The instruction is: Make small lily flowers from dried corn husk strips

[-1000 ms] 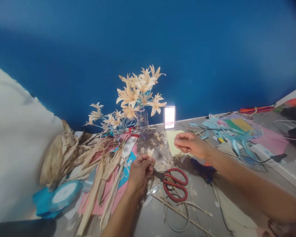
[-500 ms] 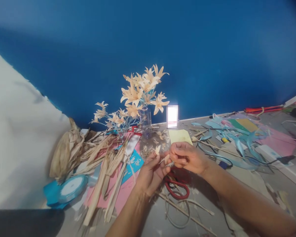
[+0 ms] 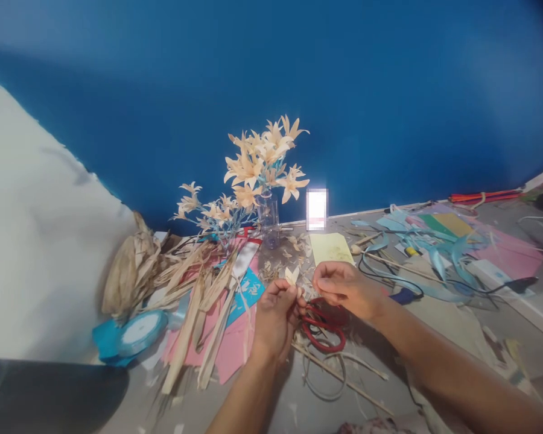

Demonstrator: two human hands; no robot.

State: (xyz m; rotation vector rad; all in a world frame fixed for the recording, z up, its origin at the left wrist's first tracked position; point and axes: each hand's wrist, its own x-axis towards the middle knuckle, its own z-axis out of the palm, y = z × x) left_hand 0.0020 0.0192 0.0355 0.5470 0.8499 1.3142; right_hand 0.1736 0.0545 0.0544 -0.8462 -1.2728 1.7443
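Pinching left hand [image 3: 276, 313]: grasping a small pale flower piece [image 3: 292, 276], just left of the red-handled scissors [image 3: 331, 348].
Right hand [image 3: 347, 289]: fingertips drawn together near the scissors; I can't tell whether they grip anything.
Yellow paper [image 3: 331, 247]: lying beyond the scissors.
Blue ribbon roll [image 3: 142, 331]: well left of them.

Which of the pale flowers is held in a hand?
The small flower in the left hand; the others form a tall bunch in the vase and a low bunch beside it.
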